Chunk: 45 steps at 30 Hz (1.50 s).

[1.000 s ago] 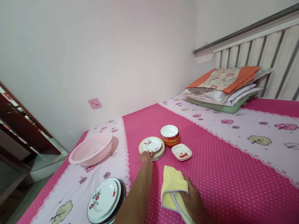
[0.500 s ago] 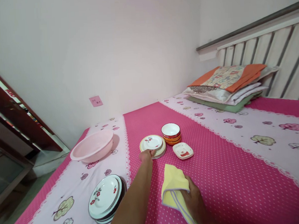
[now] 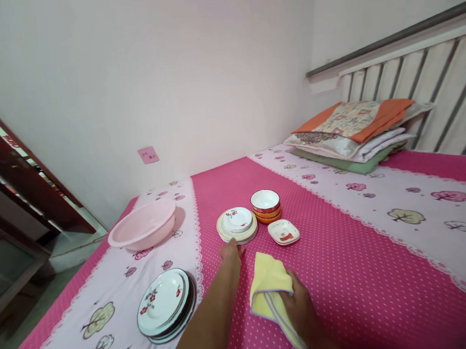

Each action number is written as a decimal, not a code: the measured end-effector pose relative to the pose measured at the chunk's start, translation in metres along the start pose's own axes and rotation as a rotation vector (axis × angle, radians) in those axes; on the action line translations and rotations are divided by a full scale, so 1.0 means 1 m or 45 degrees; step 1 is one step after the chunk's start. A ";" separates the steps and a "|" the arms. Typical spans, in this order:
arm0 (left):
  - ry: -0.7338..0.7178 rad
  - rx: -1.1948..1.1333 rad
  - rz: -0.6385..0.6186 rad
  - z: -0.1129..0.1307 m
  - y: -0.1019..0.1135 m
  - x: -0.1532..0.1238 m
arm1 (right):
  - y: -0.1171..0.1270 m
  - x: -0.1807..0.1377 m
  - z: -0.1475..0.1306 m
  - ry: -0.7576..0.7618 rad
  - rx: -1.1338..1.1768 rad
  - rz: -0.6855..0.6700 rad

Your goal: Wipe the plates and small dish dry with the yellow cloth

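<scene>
The round plate stack [image 3: 237, 225] lies at twelve o'clock from the nearer left hand [image 3: 230, 251], whose grip is unclear, while the right hand [image 3: 298, 301], at the stack's five o'clock, clamps a yellow cloth [image 3: 270, 277].

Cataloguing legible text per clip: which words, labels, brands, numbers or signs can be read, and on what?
No text is legible.
Pink note on the wall: dark marks like handwriting, too small to read.
Red marks at far left: possibly lettering, too blurred.
Square dish: tiny marks, too small to tell.
Yellow cloth: none visible.
</scene>
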<state>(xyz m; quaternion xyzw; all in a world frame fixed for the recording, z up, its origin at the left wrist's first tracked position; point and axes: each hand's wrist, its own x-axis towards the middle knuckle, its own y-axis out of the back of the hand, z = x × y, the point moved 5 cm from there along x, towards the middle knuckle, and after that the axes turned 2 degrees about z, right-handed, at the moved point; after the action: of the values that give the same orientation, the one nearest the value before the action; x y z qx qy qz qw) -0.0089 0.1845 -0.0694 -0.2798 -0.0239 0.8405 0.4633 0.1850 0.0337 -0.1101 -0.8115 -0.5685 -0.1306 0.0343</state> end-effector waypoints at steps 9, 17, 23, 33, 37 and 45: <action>0.257 0.025 0.029 -0.017 -0.016 -0.003 | 0.000 0.000 0.002 0.034 -0.022 0.003; 0.247 0.024 -0.077 -0.013 -0.004 -0.023 | 0.001 0.000 0.000 0.031 -0.025 0.013; 0.040 0.025 -0.247 -0.028 0.061 -0.098 | 0.000 0.001 0.004 0.033 -0.024 0.014; -0.531 0.423 0.206 0.031 0.294 -0.159 | 0.001 0.003 0.006 0.018 -0.054 -0.020; -0.684 0.702 0.441 0.078 0.318 -0.150 | 0.003 0.004 0.004 0.014 -0.090 0.025; -0.611 1.142 0.749 0.134 0.319 -0.112 | 0.004 0.005 0.002 0.014 -0.109 0.021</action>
<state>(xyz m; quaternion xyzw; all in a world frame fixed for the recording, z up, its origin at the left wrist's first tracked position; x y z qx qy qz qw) -0.2726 -0.0570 -0.0019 0.1468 0.3085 0.9016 0.2655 0.1904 0.0379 -0.1103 -0.8162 -0.5554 -0.1591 0.0038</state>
